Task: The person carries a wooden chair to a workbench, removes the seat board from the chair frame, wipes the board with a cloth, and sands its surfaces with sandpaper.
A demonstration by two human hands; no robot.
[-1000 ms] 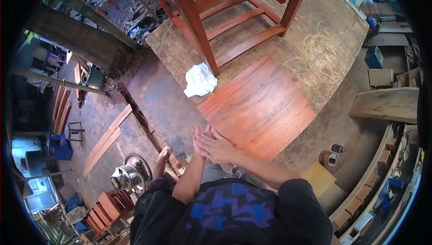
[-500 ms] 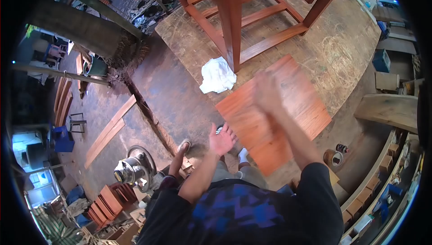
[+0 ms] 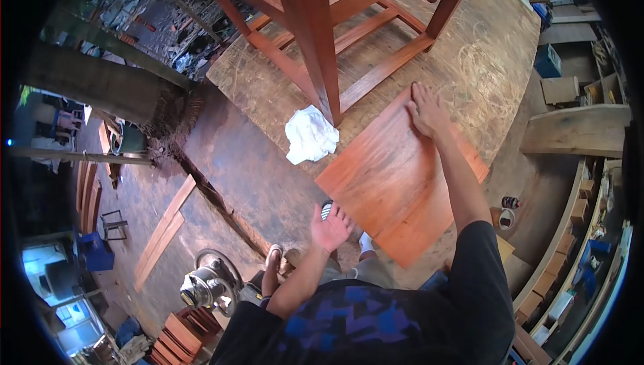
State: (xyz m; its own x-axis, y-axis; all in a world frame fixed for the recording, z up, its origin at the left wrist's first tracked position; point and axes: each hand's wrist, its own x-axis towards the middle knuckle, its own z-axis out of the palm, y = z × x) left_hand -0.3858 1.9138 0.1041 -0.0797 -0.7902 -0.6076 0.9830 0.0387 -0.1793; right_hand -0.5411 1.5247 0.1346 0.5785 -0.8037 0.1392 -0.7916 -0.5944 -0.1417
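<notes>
My right hand [image 3: 429,111] lies flat on a reddish-brown wooden panel [image 3: 382,197], close to its far corner, with the fingers stretched out. The panel rests on the worn wooden worktable [image 3: 490,63] and juts past the near edge. My left hand [image 3: 331,229] hovers just left of the panel, palm up and fingers spread, holding nothing. A crumpled white cloth [image 3: 311,134] sits on the table's left edge, beside the leg of a reddish wooden chair-like frame [image 3: 322,63] that stands on the table.
A round metal machine [image 3: 209,287] stands on the floor at left, near a sandalled foot [image 3: 274,258]. Long boards [image 3: 163,237] lie farther out. Reddish wood pieces [image 3: 181,338] are stacked lower left. At right are a small can [image 3: 506,219] and a curved wooden board [image 3: 575,130].
My right hand has slid across the panel toward its far corner and is no longer blurred. My left hand stays open, palm up. The view has shifted slightly.
</notes>
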